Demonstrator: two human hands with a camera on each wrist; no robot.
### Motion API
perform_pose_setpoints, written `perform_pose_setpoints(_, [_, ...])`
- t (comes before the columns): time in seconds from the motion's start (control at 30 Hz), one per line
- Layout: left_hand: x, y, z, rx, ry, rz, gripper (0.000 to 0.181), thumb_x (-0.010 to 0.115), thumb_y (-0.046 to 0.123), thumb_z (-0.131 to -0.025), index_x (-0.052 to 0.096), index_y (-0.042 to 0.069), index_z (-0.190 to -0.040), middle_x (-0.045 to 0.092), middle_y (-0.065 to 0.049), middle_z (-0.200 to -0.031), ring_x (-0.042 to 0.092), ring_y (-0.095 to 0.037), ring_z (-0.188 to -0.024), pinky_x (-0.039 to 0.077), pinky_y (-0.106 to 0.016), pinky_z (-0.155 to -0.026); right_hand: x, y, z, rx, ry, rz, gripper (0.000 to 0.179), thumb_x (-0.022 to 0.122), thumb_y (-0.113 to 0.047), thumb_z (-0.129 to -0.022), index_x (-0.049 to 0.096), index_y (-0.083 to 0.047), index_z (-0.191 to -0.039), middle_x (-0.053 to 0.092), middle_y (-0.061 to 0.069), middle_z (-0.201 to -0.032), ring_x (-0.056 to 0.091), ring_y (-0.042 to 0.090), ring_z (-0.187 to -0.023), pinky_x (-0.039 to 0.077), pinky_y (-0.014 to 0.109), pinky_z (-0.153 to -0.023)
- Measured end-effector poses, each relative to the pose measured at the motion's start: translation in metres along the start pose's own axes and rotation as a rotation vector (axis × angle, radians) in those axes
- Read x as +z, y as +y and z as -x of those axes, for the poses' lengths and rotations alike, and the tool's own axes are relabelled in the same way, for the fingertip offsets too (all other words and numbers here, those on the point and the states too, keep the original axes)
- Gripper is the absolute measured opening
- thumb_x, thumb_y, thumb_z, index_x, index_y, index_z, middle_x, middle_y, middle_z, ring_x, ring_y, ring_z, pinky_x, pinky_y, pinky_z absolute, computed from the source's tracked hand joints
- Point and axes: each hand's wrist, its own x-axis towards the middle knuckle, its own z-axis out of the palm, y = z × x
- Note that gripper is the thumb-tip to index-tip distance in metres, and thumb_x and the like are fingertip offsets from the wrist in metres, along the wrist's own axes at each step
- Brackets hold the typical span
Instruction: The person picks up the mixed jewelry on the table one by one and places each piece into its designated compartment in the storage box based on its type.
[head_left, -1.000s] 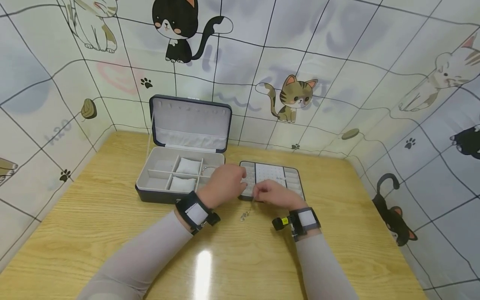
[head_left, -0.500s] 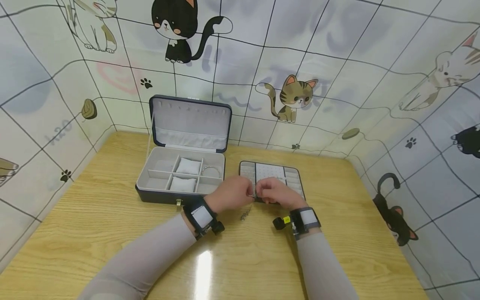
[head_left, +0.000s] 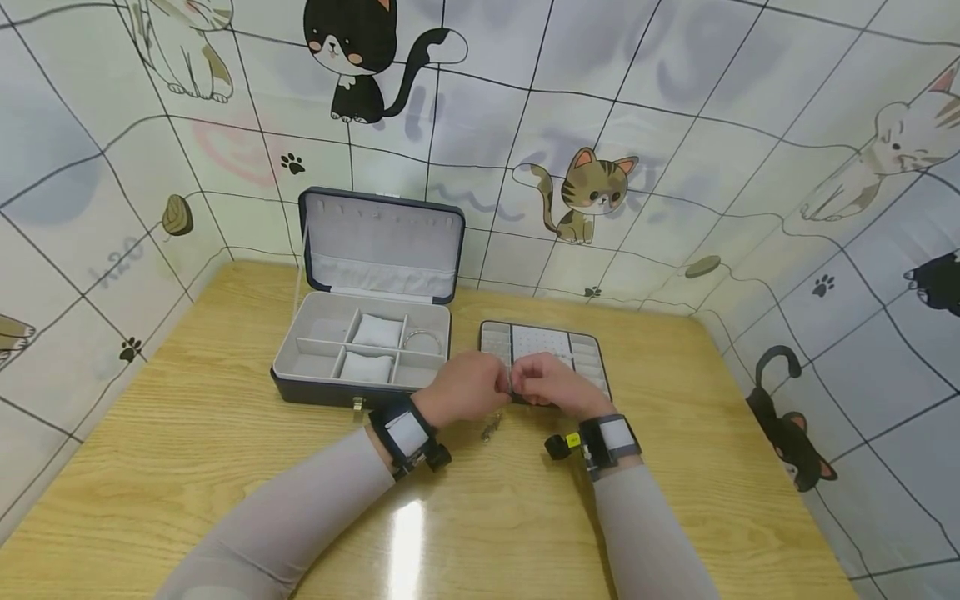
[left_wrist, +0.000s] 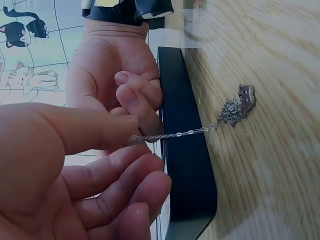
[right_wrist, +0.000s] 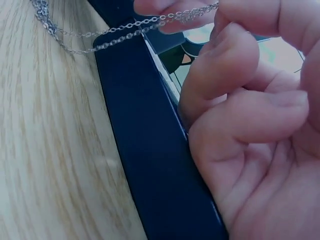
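Note:
A thin silver chain necklace [head_left: 491, 427] lies partly heaped on the table in front of a small jewelry tray [head_left: 540, 340]. From the heap [left_wrist: 232, 111], its chain rises to my fingertips, in two strands in the right wrist view. My left hand [head_left: 467, 387] pinches the chain between thumb and forefinger. Close beside it, over the tray's front edge, my right hand [head_left: 557, 387] also pinches the chain [right_wrist: 132, 27] at its upper end, other fingers curled. The exact end of the chain is hidden between the fingertips.
An open dark-blue jewelry box [head_left: 279, 392] stands left of the tray. Two white cushions [head_left: 377, 332] and a bracelet [head_left: 422, 342] sit in its compartments. A cat-patterned cloth wall [head_left: 495, 125] closes off the table's back [head_left: 652, 333].
My left hand has come down and right to meet the right hand at the chain. The bracelet in the box has come into full view. In the last half second little has moved.

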Motion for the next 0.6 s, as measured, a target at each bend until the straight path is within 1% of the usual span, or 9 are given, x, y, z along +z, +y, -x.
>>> perform_pose_setpoints(0.13, [0.0012,-0.0019,-0.0006,0.014,0.000,-0.008,0.039,0.079,0.023,-0.088,0.053,0.022,-0.060,0.046,0.009,-0.058,0.049,-0.011,-0.059,0.037,-0.026,-0.055,0.0018,-0.0011,-0.0014,-0.036,-0.001,0.008,0.008,0.059,-0.003,-0.094,0.061,-0.003,-0.086,0.051,-0.006,-0.067,0.043,0.009,-0.059,0.036,0.021,-0.056])
perform_pose_setpoints(0.23, [0.0023,-0.0023,-0.0012,0.012,0.002,-0.007,0.044,0.076,0.020,-0.087,0.044,0.022,-0.056,0.038,0.009,-0.055,0.044,-0.011,-0.056,0.033,-0.025,-0.052,0.0030,-0.0020,-0.0019,-0.054,-0.001,0.013,0.009,0.058,-0.002,-0.093,0.061,-0.005,-0.085,0.054,-0.007,-0.069,0.042,0.008,-0.059,0.036,0.021,-0.057])
perform_pose_setpoints(0.33, [0.0020,-0.0020,-0.0013,0.000,0.016,0.006,0.042,0.073,0.015,-0.085,0.044,0.022,-0.056,0.038,0.009,-0.055,0.044,-0.012,-0.056,0.032,-0.026,-0.052,0.0040,-0.0032,-0.0019,-0.059,0.003,0.000,0.009,0.058,-0.001,-0.092,0.061,-0.005,-0.084,0.054,-0.007,-0.070,0.041,0.008,-0.059,0.037,0.020,-0.057])
perform_pose_setpoints(0.43, [0.0013,-0.0014,-0.0013,-0.008,0.023,0.013,0.040,0.071,0.012,-0.085,0.046,0.021,-0.056,0.040,0.008,-0.055,0.046,-0.013,-0.057,0.033,-0.027,-0.053,0.0043,-0.0029,-0.0023,-0.069,0.007,-0.024,0.007,0.058,0.000,-0.091,0.060,-0.001,-0.085,0.049,-0.008,-0.067,0.040,0.008,-0.058,0.036,0.020,-0.057])
perform_pose_setpoints(0.5, [0.0009,-0.0011,-0.0012,-0.012,0.024,0.020,0.040,0.072,0.012,-0.086,0.047,0.021,-0.056,0.041,0.008,-0.055,0.047,-0.013,-0.057,0.034,-0.027,-0.053,0.0041,-0.0021,-0.0023,-0.083,0.007,-0.041,0.006,0.058,0.001,-0.091,0.059,0.003,-0.086,0.048,-0.007,-0.067,0.038,0.008,-0.057,0.036,0.020,-0.057])
perform_pose_setpoints(0.6, [0.0002,-0.0010,-0.0011,-0.020,0.017,0.033,0.040,0.072,0.015,-0.089,0.049,0.021,-0.056,0.042,0.009,-0.054,0.048,-0.012,-0.057,0.034,-0.026,-0.053,0.0035,-0.0007,-0.0019,-0.097,0.008,-0.062,0.009,0.059,0.000,-0.093,0.058,0.008,-0.089,0.047,-0.007,-0.066,0.036,0.008,-0.055,0.034,0.021,-0.056])
